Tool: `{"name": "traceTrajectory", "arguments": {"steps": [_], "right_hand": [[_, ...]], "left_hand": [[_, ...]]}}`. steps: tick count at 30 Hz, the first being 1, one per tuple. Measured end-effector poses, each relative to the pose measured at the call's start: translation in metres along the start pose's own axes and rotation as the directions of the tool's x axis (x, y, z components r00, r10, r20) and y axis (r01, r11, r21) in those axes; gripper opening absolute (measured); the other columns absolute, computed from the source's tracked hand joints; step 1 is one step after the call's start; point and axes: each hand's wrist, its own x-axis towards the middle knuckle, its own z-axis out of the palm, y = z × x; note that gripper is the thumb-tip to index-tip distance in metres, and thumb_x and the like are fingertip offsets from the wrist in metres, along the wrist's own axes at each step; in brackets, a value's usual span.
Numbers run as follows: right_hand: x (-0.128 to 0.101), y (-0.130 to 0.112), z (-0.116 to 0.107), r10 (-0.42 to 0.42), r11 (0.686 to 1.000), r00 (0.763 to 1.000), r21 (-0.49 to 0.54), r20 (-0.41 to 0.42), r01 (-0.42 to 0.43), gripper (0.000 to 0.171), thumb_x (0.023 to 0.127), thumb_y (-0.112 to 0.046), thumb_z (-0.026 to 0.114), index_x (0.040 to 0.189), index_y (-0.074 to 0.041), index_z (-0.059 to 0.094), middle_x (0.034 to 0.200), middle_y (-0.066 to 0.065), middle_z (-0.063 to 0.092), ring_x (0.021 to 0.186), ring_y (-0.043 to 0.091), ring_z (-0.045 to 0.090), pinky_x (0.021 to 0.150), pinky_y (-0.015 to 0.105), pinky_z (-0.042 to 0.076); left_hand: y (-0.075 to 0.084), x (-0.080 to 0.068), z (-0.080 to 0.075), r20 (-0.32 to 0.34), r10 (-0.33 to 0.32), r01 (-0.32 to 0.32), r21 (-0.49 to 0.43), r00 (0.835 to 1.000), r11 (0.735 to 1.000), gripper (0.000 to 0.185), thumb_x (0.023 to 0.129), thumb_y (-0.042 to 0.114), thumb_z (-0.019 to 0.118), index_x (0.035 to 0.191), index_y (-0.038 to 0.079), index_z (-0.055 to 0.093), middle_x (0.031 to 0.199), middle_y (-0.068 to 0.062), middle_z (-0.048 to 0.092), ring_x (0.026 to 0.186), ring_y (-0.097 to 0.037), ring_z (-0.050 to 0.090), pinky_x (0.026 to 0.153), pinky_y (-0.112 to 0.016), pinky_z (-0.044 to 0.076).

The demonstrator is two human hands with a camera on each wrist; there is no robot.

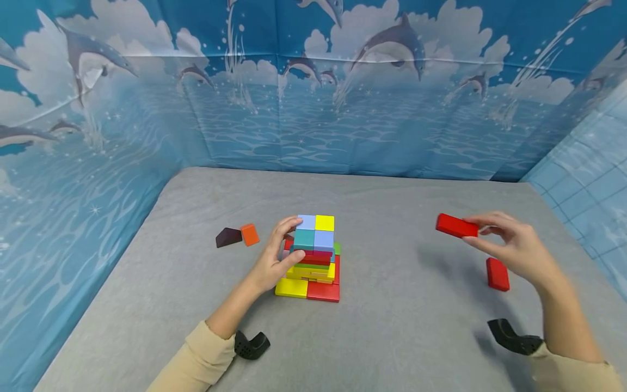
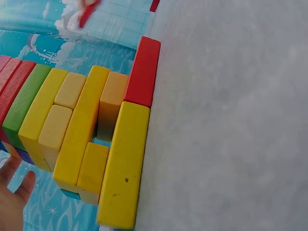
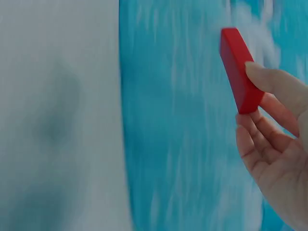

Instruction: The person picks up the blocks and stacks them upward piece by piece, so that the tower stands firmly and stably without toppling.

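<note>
Red block (image 1: 456,225) pinched by right hand (image 1: 514,247); left hand (image 1: 274,258) grips one tower (image 1: 313,256); three loose blocks lie about.

Beige long sleeves (image 1: 196,359), seemingly black wrist mounts (image 1: 251,344) (bare hands)

Bright, even light from above; soft shadows sit under my arms on the desk (image 1: 392,337). My head view bows at the edges. The right wrist view is smeared, probably motion blur.
</note>
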Motion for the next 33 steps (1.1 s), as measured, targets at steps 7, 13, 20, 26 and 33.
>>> {"name": "traceTrajectory", "arguments": {"steps": [7,13,20,26,33], "right_hand": [[0.048,-0.078,0.06,-0.269,0.951,0.962,0.17,0.043,0.259,0.04,0.072,0.007,0.072,0.11,-0.002,0.064,0.104,0.003,0.058,0.087,0.007,0.051,0.077,0.01,0.042],[0.071,-0.119,0.098,-0.318,0.927,0.942,0.241,0.104,0.287,0.035,0.076,-0.004,0.073,0.11,-0.007,0.065,0.103,0.003,0.06,0.088,0.012,0.052,0.075,0.019,0.045],[0.083,-0.138,0.122,-0.293,0.936,0.939,0.254,0.179,0.244,0.034,0.077,-0.012,0.073,0.11,-0.006,0.065,0.103,0.004,0.06,0.086,0.019,0.054,0.076,0.027,0.046],[0.086,-0.144,0.13,-0.292,0.935,0.935,0.267,0.2,0.235,0.034,0.077,-0.014,0.074,0.109,-0.005,0.066,0.103,0.005,0.061,0.086,0.016,0.054,0.075,0.029,0.048],[0.085,-0.145,0.132,-0.31,0.927,0.93,0.281,0.197,0.25,0.034,0.076,-0.013,0.074,0.108,-0.004,0.065,0.103,0.005,0.061,0.087,0.016,0.054,0.075,0.029,0.048]], "left_hand": [[0.0,0.001,0.001,-0.002,0.002,-0.002,0.0,1.0,1.0,0.052,0.094,0.027,0.05,0.13,-0.006,0.031,0.132,-0.026,0.031,0.112,-0.031,0.038,0.092,-0.033,0.039],[0.001,0.002,0.001,-0.009,0.001,-0.001,-0.006,1.0,1.0,0.049,0.094,0.021,0.051,0.129,-0.007,0.031,0.131,-0.026,0.032,0.112,-0.032,0.037,0.091,-0.037,0.038],[0.002,0.001,0.0,0.004,-0.044,0.044,-0.015,0.999,0.999,0.052,0.091,0.013,0.052,0.132,-0.006,0.026,0.132,-0.026,0.031,0.115,-0.035,0.036,0.091,-0.048,0.037],[0.004,0.001,-0.001,0.014,-0.091,0.092,-0.04,0.996,0.995,0.062,0.09,0.011,0.053,0.138,-0.005,0.017,0.137,-0.027,0.028,0.12,-0.039,0.033,0.095,-0.058,0.032],[-0.005,-0.001,0.0,0.016,-0.085,0.086,-0.031,0.996,0.996,0.062,0.09,0.009,0.054,0.138,-0.004,0.018,0.136,-0.026,0.028,0.119,-0.038,0.033,0.095,-0.055,0.033]]}}
